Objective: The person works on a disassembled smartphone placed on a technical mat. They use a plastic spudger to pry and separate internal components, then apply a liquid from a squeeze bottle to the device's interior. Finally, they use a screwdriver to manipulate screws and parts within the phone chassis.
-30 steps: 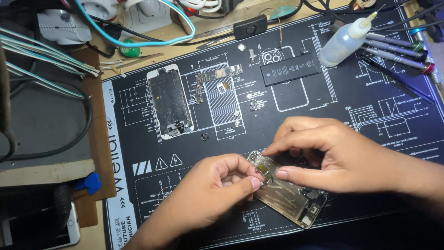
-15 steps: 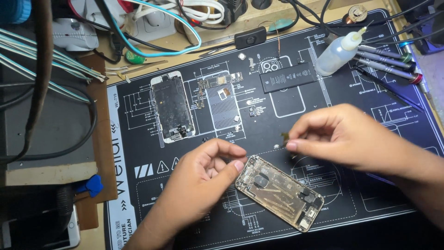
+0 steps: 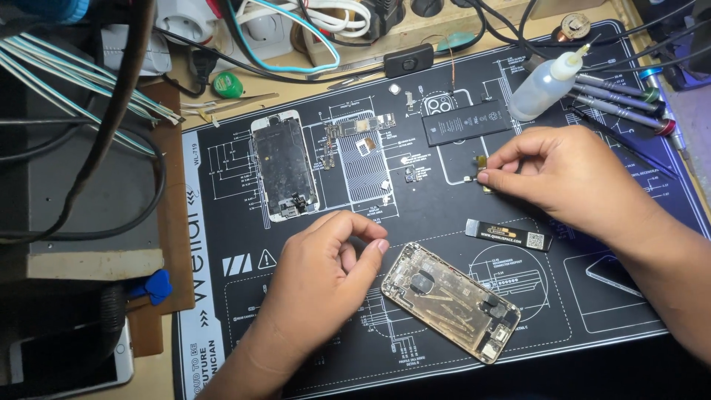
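Observation:
An opened gold phone housing (image 3: 449, 300) lies tilted on the black repair mat (image 3: 222, 222). My left hand (image 3: 322, 278) rests just left of it, fingers loosely curled, index fingertip next to the housing's upper corner and holding nothing. My right hand (image 3: 566, 178) is further up and to the right, pinching a small gold flex part (image 3: 483, 176) just above the mat, below the black battery (image 3: 466, 122).
On the mat lie a removed screen assembly (image 3: 284, 167), a logic board (image 3: 354, 132), small chips and a black labelled strip (image 3: 509, 235). A squeeze bottle (image 3: 544, 85) and several screwdrivers (image 3: 626, 100) are top right. Cables crowd the back; a white phone (image 3: 67, 363) is bottom left.
My right hand lifted a small gold part out of the housing and carried it up and to the right. My left hand let go of the housing and drew back slightly.

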